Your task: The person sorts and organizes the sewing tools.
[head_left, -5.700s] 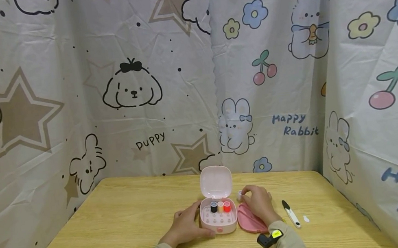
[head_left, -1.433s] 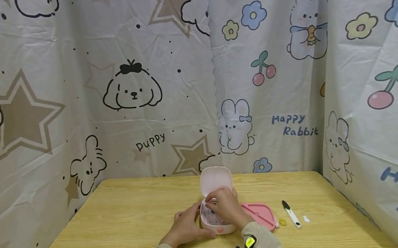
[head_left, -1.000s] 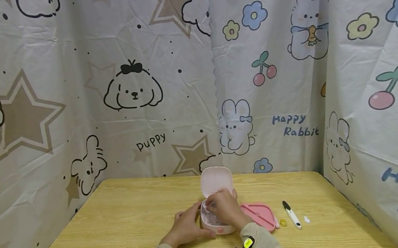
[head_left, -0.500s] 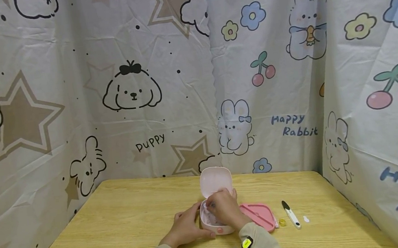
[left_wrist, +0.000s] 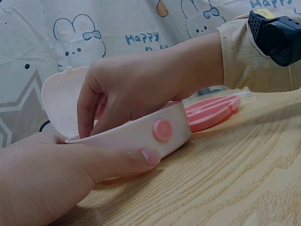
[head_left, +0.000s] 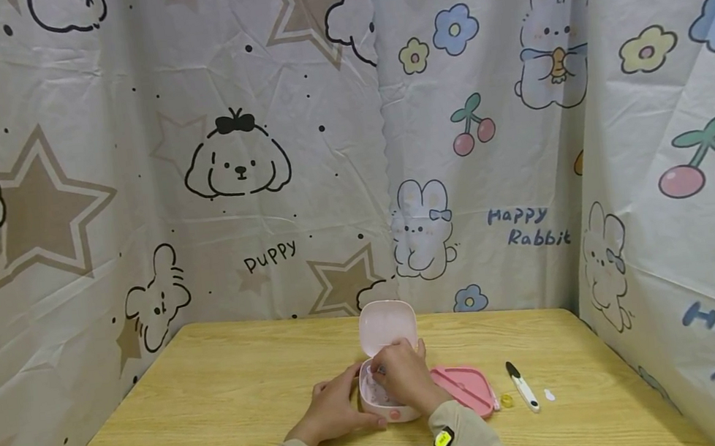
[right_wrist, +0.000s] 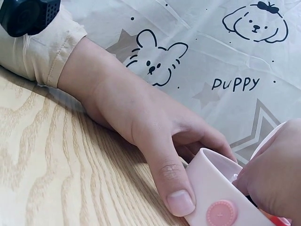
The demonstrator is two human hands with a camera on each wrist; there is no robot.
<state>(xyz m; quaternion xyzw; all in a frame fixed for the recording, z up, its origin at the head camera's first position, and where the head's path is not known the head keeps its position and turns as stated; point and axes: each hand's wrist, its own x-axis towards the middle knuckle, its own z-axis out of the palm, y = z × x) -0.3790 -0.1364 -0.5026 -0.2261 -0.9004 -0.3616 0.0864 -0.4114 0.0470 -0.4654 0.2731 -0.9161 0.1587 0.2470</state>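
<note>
A pale pink sewing box (head_left: 392, 412) stands on the table with its lid (head_left: 388, 326) raised. My left hand (head_left: 334, 407) grips its left side; the thumb lies along the front near the round pink button (left_wrist: 162, 130). My right hand (head_left: 406, 375) reaches in from the right, fingers bent down at the back left corner. A bit of white, seemingly a white thread spool (right_wrist: 235, 178), shows at its fingertips in the right wrist view; the rest is hidden by the hand. Something red (right_wrist: 281, 220) shows in the box below that hand.
Right of the box lies a pink compartment tray (head_left: 472, 389). Beside it are a small yellow round item (head_left: 507, 400), a black-and-white slim tool (head_left: 523, 386) and a small white flat piece (head_left: 550, 394). A printed curtain (head_left: 296, 149) surrounds the wooden table (head_left: 230, 384).
Earlier my right hand was at a white spool right of the box; it has since moved left into the box. Over the last second its fingers shift only slightly. My left hand stays put.
</note>
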